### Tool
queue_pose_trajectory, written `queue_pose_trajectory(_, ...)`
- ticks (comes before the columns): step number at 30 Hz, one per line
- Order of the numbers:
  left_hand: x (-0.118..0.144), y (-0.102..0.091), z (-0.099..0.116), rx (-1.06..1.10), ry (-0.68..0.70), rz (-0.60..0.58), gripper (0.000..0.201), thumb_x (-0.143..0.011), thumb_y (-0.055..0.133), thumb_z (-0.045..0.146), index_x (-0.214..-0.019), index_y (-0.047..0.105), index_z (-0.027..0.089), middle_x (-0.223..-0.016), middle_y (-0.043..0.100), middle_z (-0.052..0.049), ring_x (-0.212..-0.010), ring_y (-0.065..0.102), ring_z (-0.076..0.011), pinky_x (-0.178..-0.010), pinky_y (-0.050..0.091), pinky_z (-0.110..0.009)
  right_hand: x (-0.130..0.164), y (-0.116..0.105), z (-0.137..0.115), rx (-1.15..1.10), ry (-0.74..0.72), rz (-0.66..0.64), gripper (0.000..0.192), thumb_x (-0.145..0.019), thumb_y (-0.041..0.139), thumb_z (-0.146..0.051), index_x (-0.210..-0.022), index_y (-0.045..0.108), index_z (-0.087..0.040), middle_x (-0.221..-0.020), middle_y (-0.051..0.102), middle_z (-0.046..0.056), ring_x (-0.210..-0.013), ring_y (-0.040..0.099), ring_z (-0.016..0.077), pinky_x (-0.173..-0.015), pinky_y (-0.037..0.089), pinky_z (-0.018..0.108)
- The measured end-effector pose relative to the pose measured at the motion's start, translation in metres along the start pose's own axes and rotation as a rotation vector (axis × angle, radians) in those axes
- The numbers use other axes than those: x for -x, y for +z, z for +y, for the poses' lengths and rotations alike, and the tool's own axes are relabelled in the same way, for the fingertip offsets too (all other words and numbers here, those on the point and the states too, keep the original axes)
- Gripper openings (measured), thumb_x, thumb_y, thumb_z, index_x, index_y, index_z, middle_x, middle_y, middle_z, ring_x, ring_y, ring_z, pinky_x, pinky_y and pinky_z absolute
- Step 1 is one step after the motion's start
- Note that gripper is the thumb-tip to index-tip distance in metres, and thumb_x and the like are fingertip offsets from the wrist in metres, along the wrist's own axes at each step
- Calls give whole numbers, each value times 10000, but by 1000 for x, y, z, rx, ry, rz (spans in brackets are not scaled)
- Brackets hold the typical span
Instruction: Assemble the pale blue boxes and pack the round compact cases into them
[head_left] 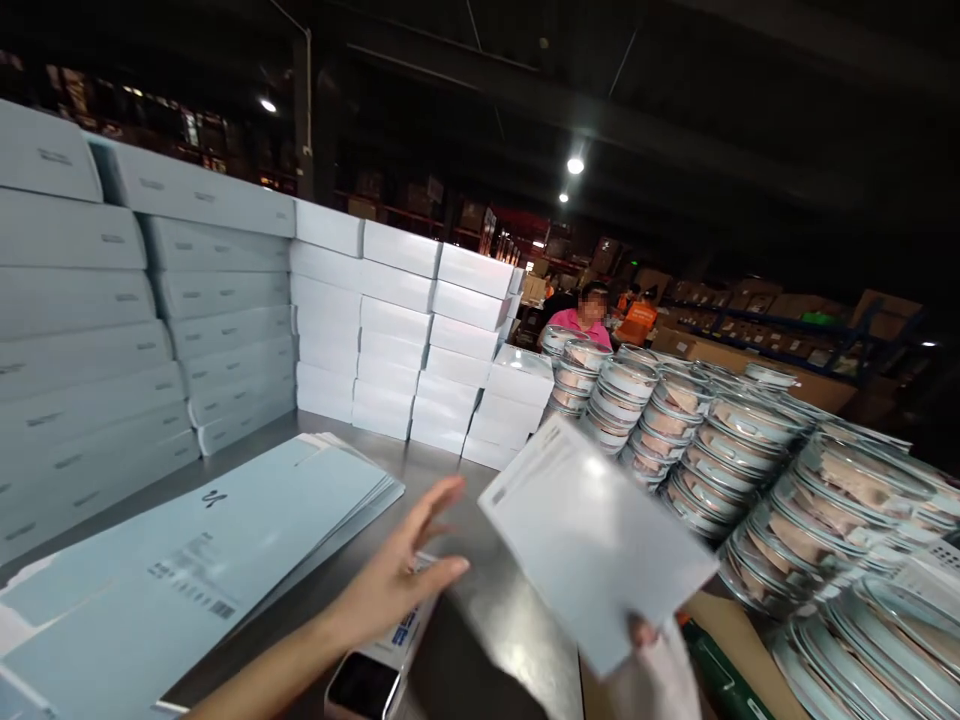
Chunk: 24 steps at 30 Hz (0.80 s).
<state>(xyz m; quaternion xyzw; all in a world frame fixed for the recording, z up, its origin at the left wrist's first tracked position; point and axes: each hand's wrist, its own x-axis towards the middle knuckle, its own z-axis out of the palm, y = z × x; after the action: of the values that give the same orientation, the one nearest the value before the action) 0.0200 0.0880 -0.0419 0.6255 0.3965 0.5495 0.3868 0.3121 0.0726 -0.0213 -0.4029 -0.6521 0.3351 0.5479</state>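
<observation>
The right hand (652,665) holds a pale card (592,540) by its bottom edge, with the fingers pinched on it. The card is lifted off the counter (487,610) and tilted, with its far corner pointing at the stacks of round tins (720,450) on the right. It looks like a flat box sheet that has not been folded yet.

The left hand (397,580) is open with its fingers spread. It holds nothing. It floats just above the counter, near the card's left edge, and a phone (364,685) lies under the wrist.

To the left is a pile of flat sheets (202,560) (the same pale blue as the card). Behind them, made-up boxes (225,300) are stacked high like a wall. A person in pink (581,322) works far off behind the tins.

My guess is that the step here is getting one sheet ready to fold into a box. Next, the open hand would need to take hold of the card's free side, so both hands can bend it along its lines. The card is thin and floppy, so a grip by one edge alone may let it sag.
</observation>
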Motion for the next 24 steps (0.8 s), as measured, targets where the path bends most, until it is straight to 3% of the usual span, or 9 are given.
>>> queue_pose_trajectory(2, 2, -43, 0, -243, 62, 142, 455, -972, 591, 496, -1374, 559, 284, -1500, 581, -107, -1361, 578, -281, -1126, 478, -422, -63, -1, -28, 203, -80, 221, 640, -826, 691, -584, -1331, 519, -230, -1212, 718, 133, -1093, 679, 333, -904, 585, 454)
queue_pose_trajectory(4, 6, -91, -6, -530, 117, 234, 321, -979, 584, 482, -1217, 668, 283, -1380, 672, -88, -1309, 620, -301, -1089, 498, -403, -139, 5, -51, 712, -228, 294, 699, -748, 746, -543, -1303, 524, -178, -1155, 720, 148, -1013, 675, 341, -857, 581, 484)
queue_pose_trajectory(7, 12, -154, -23, -953, 53, 456, 299, -994, 535, 496, -1171, 677, 301, -1275, 731, -63, -927, 778, -290, -759, 614, -347, -249, 32, -68, 870, -383, 148, 688, -674, 801, -263, -1310, 567, -143, -1398, 612, 197, -1315, 523, 374, -1123, 420, 511)
queue_pose_trajectory(11, 18, -197, -41, -1421, -213, 603, 438, -1002, 473, 529, -1086, 713, 173, -1145, 780, -163, -1002, 765, -416, -720, 624, -452, -326, 83, -63, 995, -379, -55, 583, -654, 821, -182, -1205, 650, -92, -1365, 637, 234, -1315, 545, 412, -1107, 428, 578)
queue_pose_trajectory(13, 19, -203, -46, -1493, -308, 613, 535, -958, 506, 620, -914, 727, 134, -989, 793, -183, -983, 759, -455, -703, 620, -485, -323, 97, -58, 1022, -393, -90, 566, -720, 792, -227, -1243, 635, -80, -1403, 607, 258, -1346, 519, 439, -1111, 412, 611)
queue_pose_trajectory(15, 18, -207, -47, -1551, -386, 603, 565, -945, 505, 652, -768, 693, 150, -874, 783, -130, -919, 773, -409, -689, 613, -444, -297, 97, -58, 1022, -456, -86, 590, -805, 714, -256, -1343, 568, -63, -1472, 547, 265, -1395, 472, 429, -1156, 376, 570)
queue_pose_trajectory(19, 12, -210, -26, -1638, -450, 624, 631, -1023, 337, 616, -877, 679, 107, -944, 765, -167, -943, 757, -393, -714, 588, -430, -201, 71, -70, 1009, -665, -71, 399, -938, 556, -315, -1310, 543, -173, -1278, 669, 151, -1183, 624, 324, -1004, 506, 463)
queue_pose_trajectory(22, 11, -193, 10, -1641, -368, 686, 593, -1048, 312, 589, -1094, 621, 86, -999, 768, -165, -883, 760, -365, -688, 546, -378, -116, 60, -80, 1174, -1078, 198, 199, -950, 576, -291, -1122, 556, -193, -932, 640, 125, -788, 565, 301, -685, 491, 429)
queue_pose_trajectory(24, 16, -165, 37, -1603, -177, 689, 469, -1028, 431, 593, -1097, 610, 165, -892, 778, -69, -814, 759, -320, -609, 478, -300, -69, 64, -81, 1217, -1185, 310, 197, -909, 633, -290, -1064, 554, -198, -890, 568, 112, -748, 498, 288, -672, 437, 426)
